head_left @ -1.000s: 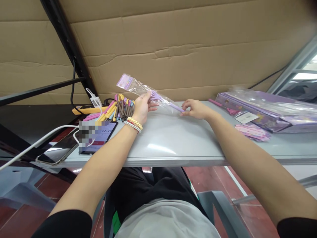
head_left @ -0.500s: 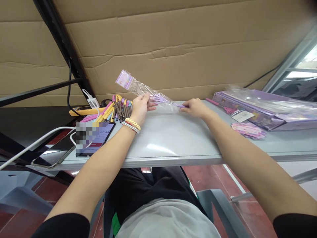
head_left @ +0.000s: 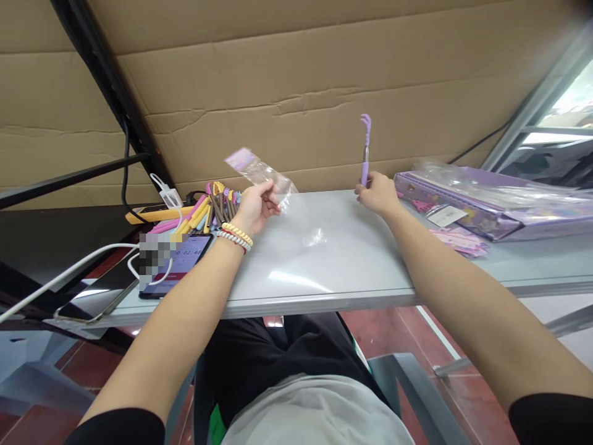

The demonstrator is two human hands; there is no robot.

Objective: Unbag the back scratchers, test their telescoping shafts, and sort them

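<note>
Pinched in my left hand is a clear plastic bag with a purple header card. The bag's lower end hangs over the table, blurred and see-through. To its right, my right hand grips the lower handle of a purple back scratcher. It stands upright, out of the bag, its curved claw end at the top and a short metal rod in the middle. Beside my left wrist lies a pile of back scratchers with pink, yellow and blue handles.
A purple box with clear bags on top stands at the right. In front of it lie a pink back scratcher, a white label and pink cards. Two phones and a white cable occupy the left edge.
The purple back scratcher has come out of the bag and turned upright in my right hand. My left hand keeps the bag, having moved slightly left and down.
</note>
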